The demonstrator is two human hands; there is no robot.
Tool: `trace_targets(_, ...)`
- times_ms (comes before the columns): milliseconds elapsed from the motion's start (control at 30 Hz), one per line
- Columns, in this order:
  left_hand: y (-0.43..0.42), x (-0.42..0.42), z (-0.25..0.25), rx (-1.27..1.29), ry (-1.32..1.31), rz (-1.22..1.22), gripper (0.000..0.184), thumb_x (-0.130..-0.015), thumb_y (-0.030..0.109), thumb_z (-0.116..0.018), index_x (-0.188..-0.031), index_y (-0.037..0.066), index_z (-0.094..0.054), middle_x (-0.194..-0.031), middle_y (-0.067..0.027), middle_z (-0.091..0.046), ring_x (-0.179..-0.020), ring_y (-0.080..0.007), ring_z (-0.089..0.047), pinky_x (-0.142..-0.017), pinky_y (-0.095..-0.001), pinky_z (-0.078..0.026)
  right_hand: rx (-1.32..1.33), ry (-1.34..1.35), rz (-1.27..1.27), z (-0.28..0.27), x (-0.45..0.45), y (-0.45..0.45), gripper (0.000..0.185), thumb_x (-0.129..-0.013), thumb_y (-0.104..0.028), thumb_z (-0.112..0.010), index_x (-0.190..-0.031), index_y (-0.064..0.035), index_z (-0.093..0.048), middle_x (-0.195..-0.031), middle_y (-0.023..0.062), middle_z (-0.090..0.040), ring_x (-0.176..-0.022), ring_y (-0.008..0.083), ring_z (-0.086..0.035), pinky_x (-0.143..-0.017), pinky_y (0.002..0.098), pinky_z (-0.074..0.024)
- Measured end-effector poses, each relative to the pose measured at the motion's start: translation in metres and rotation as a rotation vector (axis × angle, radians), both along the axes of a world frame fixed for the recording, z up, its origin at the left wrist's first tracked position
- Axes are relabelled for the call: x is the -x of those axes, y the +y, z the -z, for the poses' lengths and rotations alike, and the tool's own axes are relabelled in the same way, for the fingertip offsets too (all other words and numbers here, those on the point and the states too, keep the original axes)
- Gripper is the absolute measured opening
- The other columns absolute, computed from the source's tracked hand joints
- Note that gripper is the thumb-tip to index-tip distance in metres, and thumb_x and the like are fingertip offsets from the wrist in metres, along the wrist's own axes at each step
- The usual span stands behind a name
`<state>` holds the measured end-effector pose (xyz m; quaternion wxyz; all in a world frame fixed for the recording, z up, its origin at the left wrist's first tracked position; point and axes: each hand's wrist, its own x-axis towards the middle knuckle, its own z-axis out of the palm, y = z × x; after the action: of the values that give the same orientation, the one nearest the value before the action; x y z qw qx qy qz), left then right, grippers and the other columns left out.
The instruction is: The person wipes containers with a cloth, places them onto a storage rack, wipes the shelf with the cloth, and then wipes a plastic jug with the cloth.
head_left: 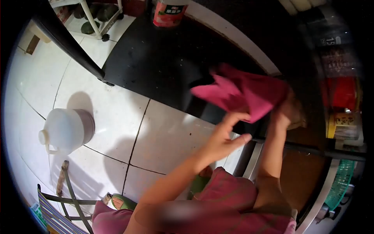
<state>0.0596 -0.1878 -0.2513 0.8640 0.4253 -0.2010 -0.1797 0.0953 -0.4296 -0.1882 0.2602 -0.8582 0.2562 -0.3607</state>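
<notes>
A pink cloth [253, 91] is bunched and partly folded over the dark surface in front of me. My right hand [290, 111] grips its right end; the fingers are blurred and partly hidden. At the cloth's lower edge is my left hand [224, 138], its thumb and fingers spread apart. The left fingertips lie close to the fabric, and I cannot tell whether they touch it. Beneath the cloth is a black, glossy board [156, 62] dotted with small pale specks.
A jar with a red label [169, 15] stands at the board's far end. On the white tiles [113, 121] at left sits a translucent plastic jug [68, 130]. A striped folding chair [58, 212] is at lower left. Packages [343, 124] and a green basket [339, 187] line the right.
</notes>
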Motion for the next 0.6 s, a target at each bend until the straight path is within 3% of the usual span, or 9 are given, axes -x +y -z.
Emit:
trace_targets(33,-0.011,0.005,-0.003,0.014,-0.129,-0.055,0.042,-0.084,0.009,-0.069,-0.122,0.01,-0.053,-0.134,-0.0104,-0.05,-0.125,-0.0254,-0.047,-0.1,-0.0327,-0.039,0.691,0.276,0.167,-0.004,0.022,-0.051,0.024,-0.095,-0.014,-0.057,-0.111,0.0022,-0.064,-0.105,0.0069,-0.067,-0.097,0.0155,-0.06,-0.089,0.0295,-0.0471)
trace_targets(67,-0.022,0.015,0.004,-0.019,-0.078,-0.027,0.042,-0.083,0.01,-0.069,-0.122,0.011,-0.053,-0.133,-0.0107,-0.052,-0.122,-0.0268,-0.051,-0.097,-0.0337,-0.043,0.701,0.278,0.171,-0.004,0.034,-0.043,0.024,-0.095,-0.014,-0.057,-0.111,0.0022,-0.064,-0.105,0.0069,-0.067,-0.097,0.0155,-0.06,-0.089,0.0295,-0.0471)
trace_targets(167,-0.032,0.031,0.029,-0.246,0.032,0.086,0.04,-0.085,0.011,-0.069,-0.122,0.01,-0.055,-0.128,-0.0092,-0.056,-0.116,-0.0242,-0.056,-0.089,-0.0322,-0.048,-0.18,-0.25,0.174,0.009,0.059,0.003,0.025,-0.09,-0.01,-0.057,-0.109,0.0026,-0.065,-0.107,0.0091,-0.067,-0.094,0.0167,-0.061,-0.086,0.0307,-0.0473)
trace_targets(300,-0.02,0.034,0.067,-0.536,0.219,0.046,0.028,-0.087,0.011,-0.066,-0.115,0.008,-0.061,-0.117,-0.0062,-0.063,-0.104,-0.0192,-0.063,-0.079,-0.0291,-0.051,0.429,0.703,-0.03,0.121,0.124,-0.048,0.018,-0.084,-0.007,-0.062,-0.099,-0.0025,-0.07,-0.094,0.0189,-0.066,-0.097,0.034,-0.058,-0.09,0.0403,-0.0466)
trace_targets(333,-0.015,0.032,0.075,-0.542,0.234,-0.019,0.023,-0.088,0.008,-0.065,-0.11,0.006,-0.062,-0.113,-0.0064,-0.063,-0.101,-0.0175,-0.063,-0.077,-0.0264,-0.051,0.474,0.487,-0.003,0.128,0.114,-0.049,0.02,-0.084,-0.012,-0.061,-0.099,-0.0023,-0.069,-0.088,0.0221,-0.063,-0.1,0.039,-0.054,-0.094,0.0431,-0.0429)
trace_targets(400,-0.005,0.027,0.098,-0.543,0.289,-0.057,0.023,-0.088,0.007,-0.064,-0.11,0.005,-0.062,-0.109,-0.0056,-0.063,-0.098,-0.0166,-0.063,-0.077,-0.0256,-0.05,0.346,0.282,0.005,0.111,0.077,-0.044,0.024,-0.086,-0.02,-0.06,-0.098,-0.0019,-0.069,-0.102,0.0239,-0.062,-0.101,0.0397,-0.054,-0.094,0.0428,-0.0424)
trace_targets(433,-0.002,0.025,0.108,-0.536,0.325,-0.101,0.022,-0.088,0.006,-0.063,-0.11,0.005,-0.062,-0.106,-0.0047,-0.063,-0.095,-0.0157,-0.063,-0.078,-0.0247,-0.049,0.271,0.506,0.004,0.106,0.064,-0.055,0.035,-0.089,-0.022,-0.059,-0.122,-0.0107,-0.064,-0.135,0.0222,-0.048,-0.123,0.0395,-0.046,-0.105,0.0417,-0.0357)
trace_targets(533,0.017,0.015,0.123,-0.415,0.358,-0.236,0.022,-0.088,0.006,-0.061,-0.11,0.003,-0.062,-0.101,-0.0033,-0.063,-0.091,-0.0135,-0.06,-0.078,-0.0251,-0.048,-0.372,0.71,0.316,0.129,0.008,-0.063,0.053,-0.094,-0.038,-0.053,-0.139,-0.0115,-0.048,-0.153,0.0199,-0.026,-0.141,0.0349,-0.027,-0.115,0.0403,-0.0208)
trace_targets(600,0.04,0.001,0.1,-0.495,0.431,-0.258,0.021,-0.088,0.008,-0.061,-0.108,0.004,-0.062,-0.1,-0.0028,-0.063,-0.09,-0.0129,-0.059,-0.079,-0.0255,-0.048,0.175,0.985,0.058,0.186,0.004,-0.078,0.06,-0.096,-0.044,-0.047,-0.138,-0.001,-0.045,-0.154,0.019,-0.024,-0.143,0.0347,-0.02,-0.117,0.0434,-0.0166)
